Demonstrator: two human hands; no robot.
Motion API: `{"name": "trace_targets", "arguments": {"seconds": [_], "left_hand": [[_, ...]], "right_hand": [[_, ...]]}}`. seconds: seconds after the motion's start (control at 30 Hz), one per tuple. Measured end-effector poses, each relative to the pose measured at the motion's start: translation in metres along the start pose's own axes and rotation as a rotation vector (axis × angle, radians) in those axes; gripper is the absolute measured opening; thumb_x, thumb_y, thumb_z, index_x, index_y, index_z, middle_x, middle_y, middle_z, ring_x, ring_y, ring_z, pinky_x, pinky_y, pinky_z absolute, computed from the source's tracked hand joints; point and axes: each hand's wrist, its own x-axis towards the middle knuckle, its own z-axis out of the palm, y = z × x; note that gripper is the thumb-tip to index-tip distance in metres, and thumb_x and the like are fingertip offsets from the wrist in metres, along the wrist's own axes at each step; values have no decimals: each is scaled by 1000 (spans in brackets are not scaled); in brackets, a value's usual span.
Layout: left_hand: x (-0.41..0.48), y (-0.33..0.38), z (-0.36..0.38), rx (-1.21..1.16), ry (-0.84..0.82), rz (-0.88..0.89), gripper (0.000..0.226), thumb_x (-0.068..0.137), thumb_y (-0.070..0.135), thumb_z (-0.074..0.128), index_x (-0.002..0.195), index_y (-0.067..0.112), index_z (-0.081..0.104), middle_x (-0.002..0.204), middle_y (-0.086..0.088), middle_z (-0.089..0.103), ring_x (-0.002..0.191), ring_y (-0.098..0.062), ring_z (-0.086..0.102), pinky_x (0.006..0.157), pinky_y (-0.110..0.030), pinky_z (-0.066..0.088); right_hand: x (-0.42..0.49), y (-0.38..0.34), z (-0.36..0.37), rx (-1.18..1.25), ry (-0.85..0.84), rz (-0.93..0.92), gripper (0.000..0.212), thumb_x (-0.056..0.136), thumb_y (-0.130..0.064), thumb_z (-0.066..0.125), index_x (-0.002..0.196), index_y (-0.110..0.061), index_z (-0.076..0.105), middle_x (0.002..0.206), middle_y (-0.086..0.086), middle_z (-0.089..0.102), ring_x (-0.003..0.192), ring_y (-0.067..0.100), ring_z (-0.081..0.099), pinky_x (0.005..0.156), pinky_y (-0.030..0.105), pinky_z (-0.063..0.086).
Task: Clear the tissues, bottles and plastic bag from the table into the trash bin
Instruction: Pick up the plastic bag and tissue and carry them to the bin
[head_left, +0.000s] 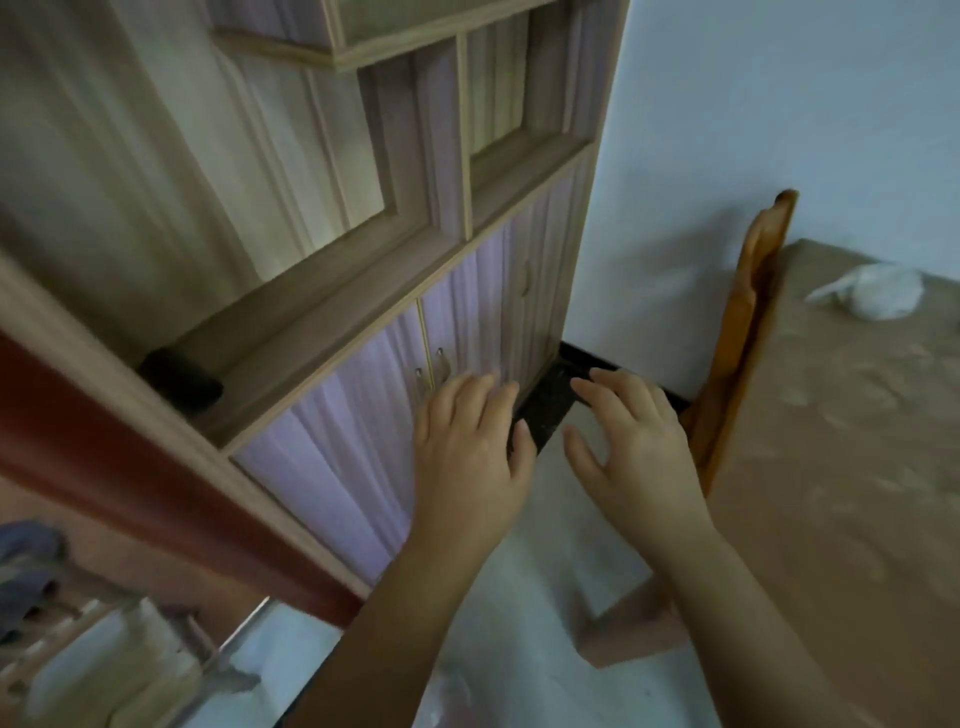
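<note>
A tall wooden cabinet is filling the left and centre of the blurred view, its pale grained frame enclosing open shelves above and smooth lilac doors with small metal handles below. A dark, rounded object, too blurred to identify, is lying on the lowest open shelf near its left end. A white wall is standing behind, meeting a pale floor along a black skirting strip.

Along the right side a table covered in a brownish, mottled, matte surface is stretching away, with an orange-brown wooden chair back pressing against its left edge. Near the table's far edge, a crumpled white plastic bag is lying, soft and wrinkled, with a thin tail trailing to the left; whether it is a bag or tissue cannot be told for certain.

Both bare forearms are reaching forward over the floor. The left hand is hovering empty, fingers loosely spread, in front of the cabinet doors. The right hand is likewise empty and relaxed, palm down, just beside the chair back and well apart from the bag.
</note>
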Motion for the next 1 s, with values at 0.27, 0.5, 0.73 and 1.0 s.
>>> {"name": "trace_targets", "arguments": {"seconds": [0.27, 0.5, 0.73, 1.0], "left_hand": [[106, -31, 55, -98, -41, 138, 30, 81, 18, 57, 107, 6, 63, 113, -12, 65, 108, -31, 57, 91, -47, 45], [197, -14, 140, -168, -62, 255, 27, 78, 15, 64, 103, 6, 64, 110, -11, 66, 107, -31, 58, 89, -45, 45], [293, 45, 217, -255, -123, 420, 32, 82, 22, 48, 105, 7, 63, 110, -11, 66, 106, -30, 57, 90, -45, 45], [361, 92, 297, -375, -225, 528, 32, 81, 20, 57, 110, 6, 62, 111, -12, 66, 105, -29, 58, 91, -43, 44]], "right_hand": [[91, 27, 31, -74, 58, 156, 39, 77, -13, 68, 113, -3, 58, 113, 19, 60, 108, 36, 54, 90, 52, 46], [155, 112, 34, -150, 151, 285, 37, 77, -13, 68, 112, -2, 59, 112, 20, 61, 109, 38, 53, 91, 50, 45], [214, 207, 14, -221, 217, 415, 38, 79, -17, 63, 114, -5, 57, 116, 17, 59, 111, 34, 51, 90, 49, 46], [252, 288, 0, -302, 283, 570, 37, 78, -15, 67, 113, -4, 59, 115, 17, 60, 110, 35, 52, 89, 51, 47]]}}
